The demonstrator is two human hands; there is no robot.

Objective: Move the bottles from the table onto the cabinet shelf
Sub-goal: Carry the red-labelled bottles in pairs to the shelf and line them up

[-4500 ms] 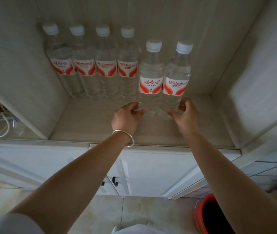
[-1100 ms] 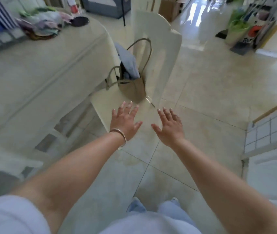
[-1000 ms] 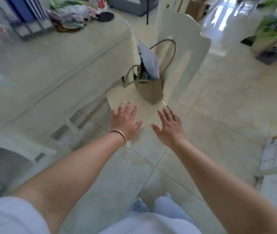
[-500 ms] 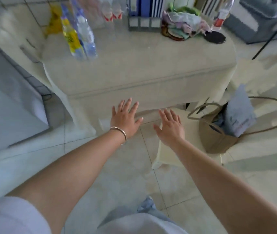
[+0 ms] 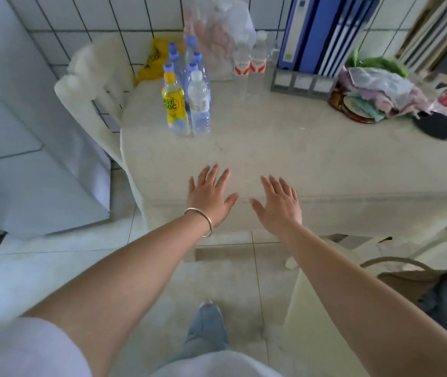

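A cream-covered table (image 5: 284, 148) fills the middle of the head view. At its back left stands a cluster of bottles: a yellow-labelled bottle (image 5: 172, 104), a clear white-capped bottle (image 5: 198, 104) and several blue-capped bottles (image 5: 181, 63) behind them. Two red-labelled water bottles (image 5: 249, 65) stand further back by the wall. My left hand (image 5: 210, 195), with a bangle on the wrist, and my right hand (image 5: 278, 204) hover over the table's front edge, fingers spread, holding nothing. The cabinet shelf is out of view.
Blue binders in a grey rack (image 5: 323, 36) stand at the back right beside a heap of cloths (image 5: 380, 88) and a black disc (image 5: 438, 127). A white chair (image 5: 94, 77) stands left of the table, a white appliance (image 5: 12, 131) further left, and a tan bag (image 5: 412, 278) lower right.
I have turned from the cabinet shelf to face the table. Both hands released the two red-labelled bottles there and now reach, spread apart, over the table's front edge.
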